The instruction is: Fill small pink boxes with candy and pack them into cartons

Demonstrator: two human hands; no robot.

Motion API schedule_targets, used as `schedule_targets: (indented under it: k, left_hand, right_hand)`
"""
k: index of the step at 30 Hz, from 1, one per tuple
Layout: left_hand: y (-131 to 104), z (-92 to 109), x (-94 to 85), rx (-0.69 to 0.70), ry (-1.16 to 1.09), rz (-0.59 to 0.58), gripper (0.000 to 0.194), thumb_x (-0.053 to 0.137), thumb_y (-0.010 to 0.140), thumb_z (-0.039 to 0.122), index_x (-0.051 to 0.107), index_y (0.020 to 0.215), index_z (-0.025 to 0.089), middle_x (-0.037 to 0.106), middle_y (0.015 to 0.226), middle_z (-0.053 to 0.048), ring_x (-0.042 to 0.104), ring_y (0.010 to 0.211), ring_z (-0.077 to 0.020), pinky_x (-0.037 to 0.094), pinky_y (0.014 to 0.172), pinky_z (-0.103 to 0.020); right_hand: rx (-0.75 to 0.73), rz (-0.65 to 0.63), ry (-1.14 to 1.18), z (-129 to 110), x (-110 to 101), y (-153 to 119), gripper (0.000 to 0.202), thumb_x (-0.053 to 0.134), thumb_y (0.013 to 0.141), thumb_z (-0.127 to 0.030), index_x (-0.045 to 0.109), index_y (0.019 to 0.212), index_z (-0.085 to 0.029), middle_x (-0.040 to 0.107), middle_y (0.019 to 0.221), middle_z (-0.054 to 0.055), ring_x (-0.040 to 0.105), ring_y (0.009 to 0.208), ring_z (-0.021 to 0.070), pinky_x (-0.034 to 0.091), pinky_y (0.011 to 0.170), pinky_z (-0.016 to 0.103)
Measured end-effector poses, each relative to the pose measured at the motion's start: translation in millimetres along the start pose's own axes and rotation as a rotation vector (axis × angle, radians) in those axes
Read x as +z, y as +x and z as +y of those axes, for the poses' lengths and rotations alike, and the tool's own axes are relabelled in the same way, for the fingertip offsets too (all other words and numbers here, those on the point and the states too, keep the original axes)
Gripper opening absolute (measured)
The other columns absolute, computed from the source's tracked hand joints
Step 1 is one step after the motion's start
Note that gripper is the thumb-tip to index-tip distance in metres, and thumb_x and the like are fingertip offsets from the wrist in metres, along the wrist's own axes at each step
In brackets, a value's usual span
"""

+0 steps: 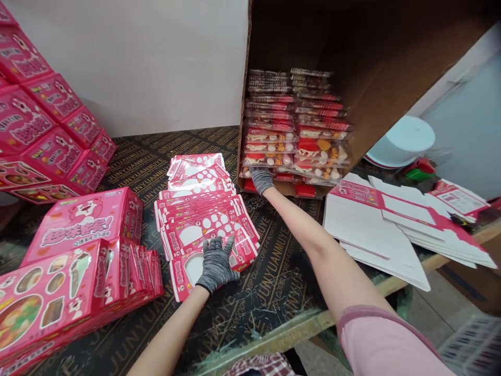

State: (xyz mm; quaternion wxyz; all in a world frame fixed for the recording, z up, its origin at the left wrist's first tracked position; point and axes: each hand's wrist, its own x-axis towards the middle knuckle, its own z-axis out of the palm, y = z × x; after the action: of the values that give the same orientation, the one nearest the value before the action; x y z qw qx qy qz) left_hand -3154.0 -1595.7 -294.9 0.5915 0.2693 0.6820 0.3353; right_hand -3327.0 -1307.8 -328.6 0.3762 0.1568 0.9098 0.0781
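Note:
My left hand (217, 263), in a grey knit glove, lies with fingers spread on the front of a fanned pile of pink printed cards (195, 235) with white oval and round shapes. My right hand (261, 180), gloved the same way, reaches into a large brown carton (371, 68) standing with its open side towards me. Its fingers are hidden at the lower left packet of two stacks of clear plastic packets (323, 149), which show red, orange and white pieces. I cannot tell whether it grips a packet.
Pink printed boxes (84, 214) stand on the left, with more boxes (55, 99) stacked behind. Flat white-and-pink cardboard sheets (360, 224) lie at right, near the table's wooden edge (282, 334). A white round tub (409, 136) sits beyond them.

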Motion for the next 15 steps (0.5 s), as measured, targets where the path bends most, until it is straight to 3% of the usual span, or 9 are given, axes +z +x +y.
schedule_targets:
  k: [3, 5, 8, 10, 12, 15]
  left_hand:
    - [3.4, -3.1, -10.1, 0.0, -0.027, 0.013, 0.126, 0.086, 0.058, 0.058, 0.029, 0.165, 0.023, 0.037, 0.162, -0.026, 0.034, 0.151, -0.0461, 0.017, 0.124, -0.061]
    - [3.3, -5.2, -17.4, 0.005, -0.06, 0.04, 0.124, 0.087, 0.059, 0.056, 0.031, 0.165, 0.021, 0.04, 0.16, -0.025, 0.037, 0.149, -0.0451, 0.02, 0.124, -0.058]
    - [1.4, -7.6, -29.1, 0.003, -0.13, 0.193, 0.123, 0.087, 0.059, 0.06, 0.036, 0.162, 0.015, 0.044, 0.156, -0.026, 0.041, 0.145, -0.0451, 0.025, 0.123, -0.056]
    - [-1.1, -8.6, -36.3, 0.023, -0.186, 0.349, 0.126, 0.085, 0.058, 0.065, 0.037, 0.16, 0.009, 0.044, 0.155, -0.028, 0.042, 0.144, -0.0456, 0.028, 0.122, -0.055]
    - [-6.1, -8.9, -41.8, 0.089, -0.222, 0.475, 0.13, 0.084, 0.055, 0.07, 0.038, 0.159, 0.006, 0.043, 0.155, -0.029, 0.042, 0.143, -0.0457, 0.029, 0.122, -0.056]
    - [-21.7, -6.8, -46.9, 0.23, -0.175, 0.555, 0.13, 0.083, 0.052, 0.074, 0.042, 0.157, 0.008, 0.044, 0.153, -0.029, 0.041, 0.142, -0.0476, 0.022, 0.123, -0.063]
  right_hand:
    - [-0.014, 0.022, 0.004, 15.2, -31.5, -47.8, 0.048, 0.044, 0.094, -0.011, 0.057, 0.14, -0.009, 0.071, 0.125, 0.024, 0.07, 0.109, 0.0323, 0.051, 0.101, 0.05]
    - [-0.03, 0.153, 0.12, 27.1, -59.6, -93.7, 0.056, 0.048, 0.092, -0.017, 0.051, 0.148, -0.011, 0.063, 0.14, 0.02, 0.066, 0.12, 0.0312, 0.047, 0.109, 0.047]
    - [-0.035, 0.328, 0.555, 36.4, -96.2, -166.5, 0.078, 0.065, 0.082, -0.031, 0.041, 0.156, -0.022, 0.054, 0.151, 0.011, 0.059, 0.129, 0.0259, 0.042, 0.118, 0.041]
    - [0.001, 0.293, 0.855, 36.2, -109.2, -208.4, 0.083, 0.074, 0.077, -0.037, 0.043, 0.153, -0.03, 0.055, 0.15, 0.006, 0.061, 0.125, 0.0224, 0.047, 0.113, 0.037]
    - [0.074, 0.241, 1.031, 35.2, -113.5, -240.7, 0.071, 0.08, 0.073, -0.039, 0.055, 0.14, -0.032, 0.063, 0.138, 0.004, 0.064, 0.115, 0.0212, 0.054, 0.102, 0.034]
    - [0.175, 0.158, 1.078, 36.2, -113.7, -271.4, 0.034, 0.084, 0.071, -0.042, 0.066, 0.095, -0.024, 0.071, 0.108, 0.003, 0.066, 0.096, 0.0202, 0.057, 0.088, 0.032]
